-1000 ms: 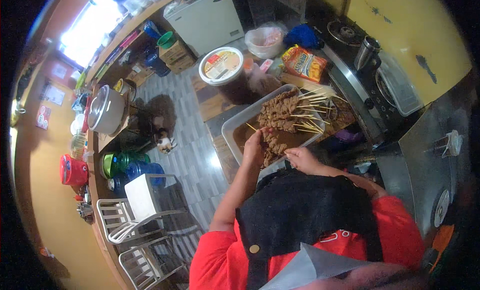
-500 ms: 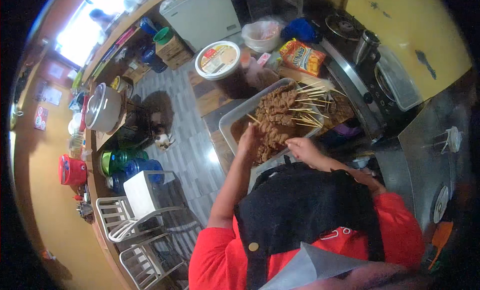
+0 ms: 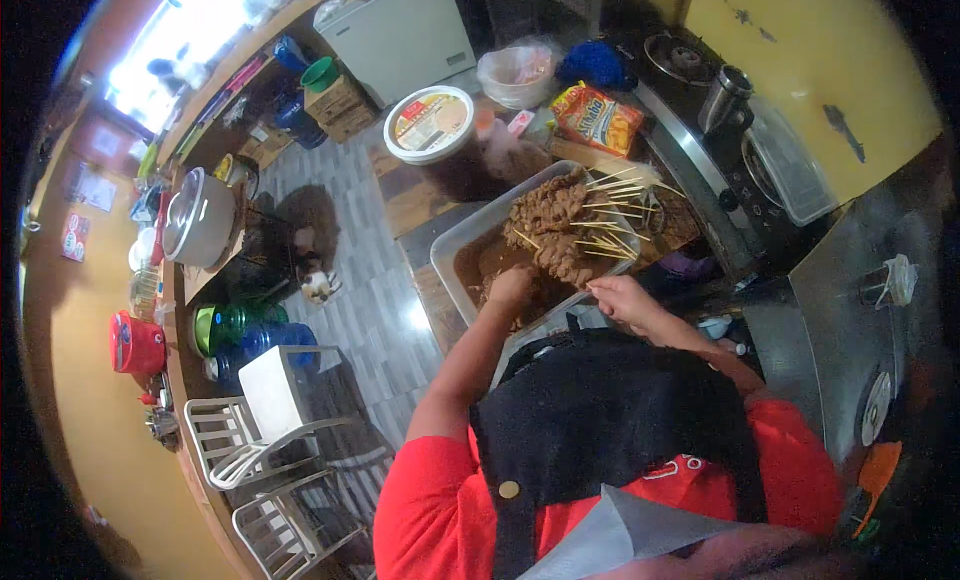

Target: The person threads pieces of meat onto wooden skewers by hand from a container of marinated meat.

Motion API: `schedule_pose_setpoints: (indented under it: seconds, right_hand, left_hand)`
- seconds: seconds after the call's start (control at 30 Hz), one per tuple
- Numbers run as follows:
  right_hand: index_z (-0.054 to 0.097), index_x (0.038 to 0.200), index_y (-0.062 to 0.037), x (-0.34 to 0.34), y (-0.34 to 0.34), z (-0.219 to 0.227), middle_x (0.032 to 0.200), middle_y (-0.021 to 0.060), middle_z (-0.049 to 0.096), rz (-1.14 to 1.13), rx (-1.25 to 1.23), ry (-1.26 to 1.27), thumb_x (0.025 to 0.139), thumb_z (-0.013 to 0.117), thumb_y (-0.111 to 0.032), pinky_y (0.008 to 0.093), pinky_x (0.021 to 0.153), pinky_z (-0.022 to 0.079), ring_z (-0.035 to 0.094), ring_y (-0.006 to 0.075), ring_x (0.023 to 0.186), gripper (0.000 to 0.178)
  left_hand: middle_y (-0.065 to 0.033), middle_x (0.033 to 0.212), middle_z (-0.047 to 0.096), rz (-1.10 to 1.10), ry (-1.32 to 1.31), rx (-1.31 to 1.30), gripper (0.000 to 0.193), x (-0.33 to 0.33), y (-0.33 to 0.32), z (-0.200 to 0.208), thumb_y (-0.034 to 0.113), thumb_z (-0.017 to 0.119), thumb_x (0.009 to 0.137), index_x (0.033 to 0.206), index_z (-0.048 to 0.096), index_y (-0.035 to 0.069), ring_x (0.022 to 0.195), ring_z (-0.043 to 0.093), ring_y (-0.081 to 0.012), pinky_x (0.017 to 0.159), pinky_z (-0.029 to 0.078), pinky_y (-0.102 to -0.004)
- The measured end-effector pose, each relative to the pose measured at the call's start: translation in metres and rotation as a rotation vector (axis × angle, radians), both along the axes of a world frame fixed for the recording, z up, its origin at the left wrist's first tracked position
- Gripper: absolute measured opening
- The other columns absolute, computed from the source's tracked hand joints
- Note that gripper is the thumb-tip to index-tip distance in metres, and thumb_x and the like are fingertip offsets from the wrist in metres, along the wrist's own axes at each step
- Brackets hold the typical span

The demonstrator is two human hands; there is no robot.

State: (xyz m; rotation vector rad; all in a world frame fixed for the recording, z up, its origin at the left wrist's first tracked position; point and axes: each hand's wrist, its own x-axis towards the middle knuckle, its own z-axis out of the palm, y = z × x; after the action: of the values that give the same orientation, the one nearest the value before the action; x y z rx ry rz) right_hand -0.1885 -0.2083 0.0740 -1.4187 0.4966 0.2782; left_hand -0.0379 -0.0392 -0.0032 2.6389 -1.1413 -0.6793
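Note:
A clear plastic tub holds brown sauce and raw-looking marinated meat. On its right side lies a pile of meat skewers, their bare bamboo ends sticking out over the rim. My left hand is down in the tub at the sauce, knuckles up; its fingers are hidden. At the near right edge of the tub my right hand is closed, pinching the end of a wooden skewer. That skewer points into the tub towards the meat; how much meat is on it I cannot tell.
Behind the tub stand a large white-lidded bucket, a bowl in a plastic bag and an orange snack packet. To the right is a gas stove with a metal mug. A cat is on the floor near white chairs.
My left hand has left the skewer's meat end and dropped lower into the tub's sauce. My right hand stays near the tub's edge, still pinching the skewer end. The view has shifted slightly.

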Motion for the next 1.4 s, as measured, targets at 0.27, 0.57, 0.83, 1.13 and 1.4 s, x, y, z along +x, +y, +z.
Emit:
schedule_pose_setpoints:
  seconds: [0.27, 0.57, 0.83, 1.13, 1.4]
  right_hand:
    - [0.055, 0.089, -0.0015, -0.008, 0.001, 0.003, 0.051, -0.0035, 0.042, 0.015, -0.008, -0.008, 0.081, 0.046, -0.018, 0.0191, 0.038, 0.027, 0.035, 0.004, 0.042, 0.02]
    - [0.05, 0.099, 0.0041, -0.008, 0.001, -0.008, 0.053, -0.0024, 0.042, 0.148, -0.106, -0.076, 0.081, 0.046, -0.013, 0.0203, 0.042, 0.031, 0.037, 0.0055, 0.046, 0.025]
    - [0.052, 0.098, 0.0016, -0.005, 0.009, 0.002, 0.054, -0.0031, 0.044, 0.207, -0.127, -0.117, 0.082, 0.045, -0.013, 0.0192, 0.042, 0.032, 0.038, 0.0046, 0.046, 0.023]
    - [0.052, 0.095, 0.003, -0.008, 0.01, 0.001, 0.053, -0.0023, 0.044, 0.225, -0.162, -0.132, 0.082, 0.044, -0.012, 0.0204, 0.044, 0.034, 0.04, 0.0054, 0.047, 0.022]
    - [0.051, 0.099, 0.003, -0.014, 0.012, 0.017, 0.056, -0.0014, 0.046, 0.274, -0.26, -0.115, 0.082, 0.045, -0.013, 0.0198, 0.045, 0.034, 0.041, 0.0052, 0.048, 0.024]
  left_hand:
    - [-0.0098, 0.072, 0.057, 0.319, 0.297, -0.493, 0.014, 0.009, 0.032, 0.04, 0.016, 0.058, 0.074, 0.079, 0.055, 0.003, 0.06, 0.051, -0.0106, 0.057, 0.043, -0.0248]
    - [-0.0051, 0.077, 0.057, 0.555, 0.989, -0.983, 0.016, 0.007, 0.055, 0.045, 0.014, 0.051, 0.077, 0.087, 0.049, 0.001, 0.072, 0.055, -0.0133, 0.066, 0.046, -0.0271]
    - [-0.0162, 0.079, 0.053, 0.273, -0.095, -0.531, 0.021, 0.0, 0.052, 0.052, 0.022, 0.058, 0.068, 0.076, 0.054, 0.003, 0.072, 0.052, -0.033, 0.063, 0.043, -0.0372]
    - [-0.0107, 0.079, 0.055, 0.57, 0.251, -0.717, 0.016, 0.006, 0.051, 0.017, 0.018, 0.054, 0.073, 0.084, 0.053, 0.007, 0.068, 0.055, -0.0227, 0.061, 0.045, -0.0316]
    - [-0.0015, 0.069, 0.049, 0.909, 1.121, -1.309, 0.011, 0.007, 0.041, 0.026, 0.011, 0.051, 0.079, 0.086, 0.049, 0.004, 0.06, 0.048, -0.0112, 0.059, 0.043, -0.0245]
